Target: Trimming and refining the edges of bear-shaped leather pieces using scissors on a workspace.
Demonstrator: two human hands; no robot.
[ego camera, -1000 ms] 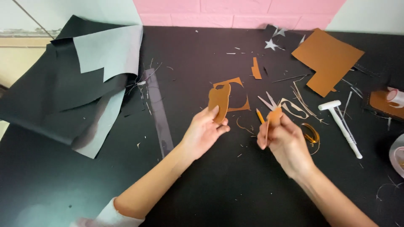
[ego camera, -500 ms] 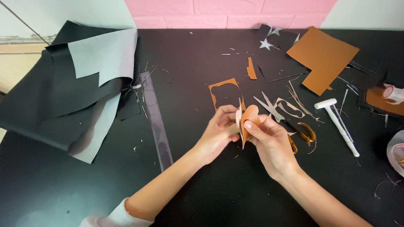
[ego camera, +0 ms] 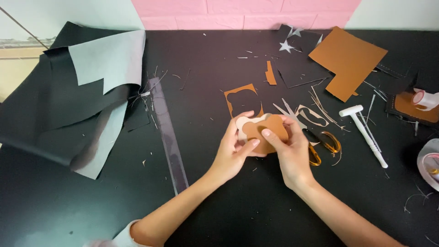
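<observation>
1. Fingers (ego camera: 270, 136) of both hands pinch two bear-head leather cutouts held face to face above the black table (ego camera: 256, 206): a brown cutout (ego camera: 270, 130) in front, a pale cutout (ego camera: 241, 123) showing behind its left edge.
2. The left hand (ego camera: 233, 153) grips the pair from the left, thumb across the lower edge; the right hand (ego camera: 292, 155) closes on the right side, forefinger laid over the brown face.
3. Just beyond the fingertips lies a brown leather offcut (ego camera: 242, 99) with a bear-shaped hole, and to its right a pale stencil scrap (ego camera: 312, 115).
4. Orange-handled scissors (ego camera: 322, 146) lie beside the right hand, partly hidden by it; a white mallet (ego camera: 363, 132) rests farther right, well apart.
5. A clear ruler (ego camera: 168, 137) runs down the table left of the left forearm.
6. A large brown leather sheet (ego camera: 347, 59) sits near the far right edge; folded black and grey sheets (ego camera: 82, 96) overhang the left edge.
7. Tape rolls (ego camera: 427, 98) crowd the right margin; trimmings litter the centre, while the table nearest the person is mostly open.
</observation>
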